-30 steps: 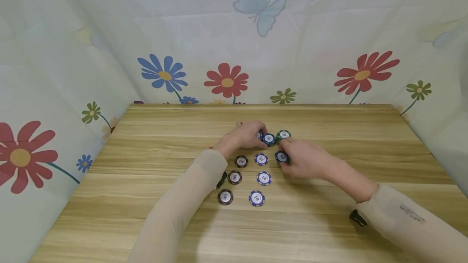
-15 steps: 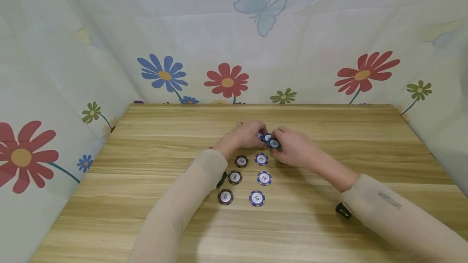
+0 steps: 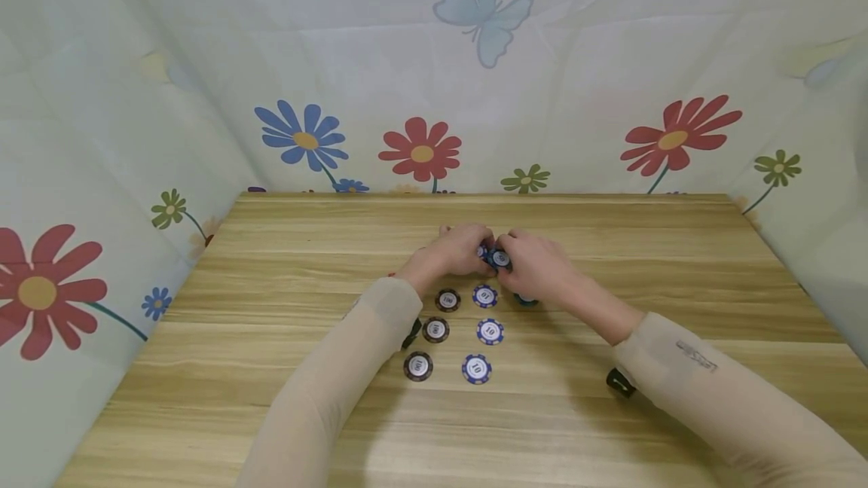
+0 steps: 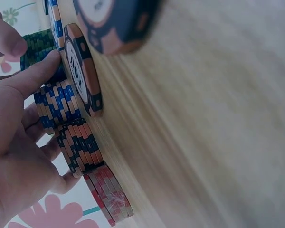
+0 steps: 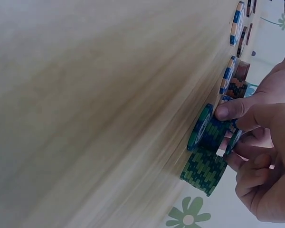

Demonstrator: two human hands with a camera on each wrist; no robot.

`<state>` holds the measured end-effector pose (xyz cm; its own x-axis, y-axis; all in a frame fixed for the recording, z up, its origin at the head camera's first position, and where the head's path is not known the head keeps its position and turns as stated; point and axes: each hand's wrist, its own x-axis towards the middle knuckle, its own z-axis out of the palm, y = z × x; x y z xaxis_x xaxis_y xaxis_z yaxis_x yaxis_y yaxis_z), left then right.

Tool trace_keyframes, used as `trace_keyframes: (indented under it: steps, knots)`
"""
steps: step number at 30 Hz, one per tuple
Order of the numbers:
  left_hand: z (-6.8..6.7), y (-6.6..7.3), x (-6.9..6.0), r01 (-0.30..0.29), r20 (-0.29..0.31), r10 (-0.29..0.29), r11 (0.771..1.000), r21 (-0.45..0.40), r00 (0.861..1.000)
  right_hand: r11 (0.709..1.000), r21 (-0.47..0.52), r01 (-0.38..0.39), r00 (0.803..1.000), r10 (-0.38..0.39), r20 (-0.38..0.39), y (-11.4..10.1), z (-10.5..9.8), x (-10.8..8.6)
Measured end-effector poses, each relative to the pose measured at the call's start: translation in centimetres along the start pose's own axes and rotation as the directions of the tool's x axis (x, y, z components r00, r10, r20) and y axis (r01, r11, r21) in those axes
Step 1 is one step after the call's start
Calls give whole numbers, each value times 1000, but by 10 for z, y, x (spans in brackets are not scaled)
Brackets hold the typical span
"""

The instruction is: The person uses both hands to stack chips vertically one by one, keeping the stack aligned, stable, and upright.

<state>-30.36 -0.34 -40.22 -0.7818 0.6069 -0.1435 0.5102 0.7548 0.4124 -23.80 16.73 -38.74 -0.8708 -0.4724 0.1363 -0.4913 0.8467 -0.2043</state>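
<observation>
Stretching over the wooden tabletop (image 3: 515, 435), two beige sleeves (image 3: 339, 367) end at the hands, and nearest lie a brown chip marked 100 (image 3: 417, 365) and a blue chip marked 10 (image 3: 477, 368), flat and apart. Beyond them come a second and a third such pair. Level with the third, a teal-rimmed chip (image 3: 525, 299) shows partly from under the right hand (image 3: 542, 266). Farther on, that hand pinches a dark chip (image 3: 500, 259) at the dark blue stack (image 5: 213, 135); I cannot tell whether chip and stack touch. The left hand (image 3: 453, 251) grips that stack, thumb on the near side, fingers bent round the far side. It stands in a row running, from the left, red stack (image 4: 108, 194), black-and-orange stack (image 4: 78, 147), blue stack (image 4: 57, 104), dark blue, then green stack (image 5: 204, 171). Past the table's far edge is a white backdrop (image 3: 576, 111) printed with flowers (image 3: 420, 149) and a pale blue butterfly (image 3: 483, 15).
</observation>
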Motion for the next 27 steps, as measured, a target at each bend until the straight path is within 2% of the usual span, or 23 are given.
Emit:
trace_keyframes:
  steps: [15,27]
  knots:
    - [-1,1,-2,4,1,-4,1000,9,1000,1000,-10,-20,1000,21,19,3,8,8]
    - [0,0,-1,13,-6,-13,1000,5,1000,998,-21,-56,997,57,52,3,6,11]
